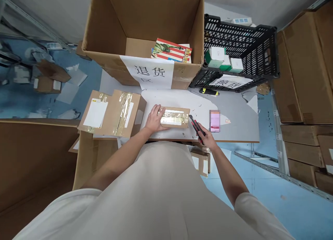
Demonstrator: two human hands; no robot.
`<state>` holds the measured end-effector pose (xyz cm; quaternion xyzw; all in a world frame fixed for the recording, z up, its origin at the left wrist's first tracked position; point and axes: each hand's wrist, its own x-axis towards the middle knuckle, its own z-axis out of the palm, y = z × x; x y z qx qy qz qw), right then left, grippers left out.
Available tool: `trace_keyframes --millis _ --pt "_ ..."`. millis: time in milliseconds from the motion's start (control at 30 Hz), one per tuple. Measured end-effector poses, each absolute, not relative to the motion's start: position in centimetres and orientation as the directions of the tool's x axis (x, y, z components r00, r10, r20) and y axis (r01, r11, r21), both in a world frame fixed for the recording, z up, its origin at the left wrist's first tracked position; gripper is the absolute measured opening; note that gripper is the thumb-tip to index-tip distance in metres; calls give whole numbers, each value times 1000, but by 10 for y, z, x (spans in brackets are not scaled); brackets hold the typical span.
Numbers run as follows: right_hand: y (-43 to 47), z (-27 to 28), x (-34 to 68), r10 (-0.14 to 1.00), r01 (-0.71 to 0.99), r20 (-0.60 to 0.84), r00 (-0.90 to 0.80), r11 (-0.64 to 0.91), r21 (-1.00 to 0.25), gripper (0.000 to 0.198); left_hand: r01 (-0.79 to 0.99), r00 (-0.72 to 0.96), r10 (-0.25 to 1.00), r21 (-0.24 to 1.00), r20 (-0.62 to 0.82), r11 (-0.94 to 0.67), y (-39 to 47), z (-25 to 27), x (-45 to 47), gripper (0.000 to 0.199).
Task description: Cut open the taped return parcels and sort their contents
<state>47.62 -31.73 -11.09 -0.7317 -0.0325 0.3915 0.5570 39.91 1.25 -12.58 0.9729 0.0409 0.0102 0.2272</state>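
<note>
We had the pale bench [241, 125] before us, with the large carton [111, 65] and the black crate [260, 77] at its far side, presumably to leave room in front. The small taped parcel [177, 118] lay flat near the front edge; our left grip [153, 121] was clamped on its left end, seemingly to steady it. Our right grip [208, 137] closed around the utility knife [195, 125], its tip beside the parcel's right end.
</note>
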Motion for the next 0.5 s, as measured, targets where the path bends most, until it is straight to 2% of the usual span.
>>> trace_keyframes --millis 333,433,500 --pt "-341 -94 460 596 -293 -591 543 -525 -799 67 91 995 105 453 6 -887 10 -126 399 113" --pt "-349 -95 457 595 -284 -597 538 -539 -793 65 84 996 87 441 -15 -894 11 -125 399 113" --pt "-356 -97 459 556 -267 -585 591 -549 -792 67 112 994 104 419 -42 -901 9 -122 399 112"
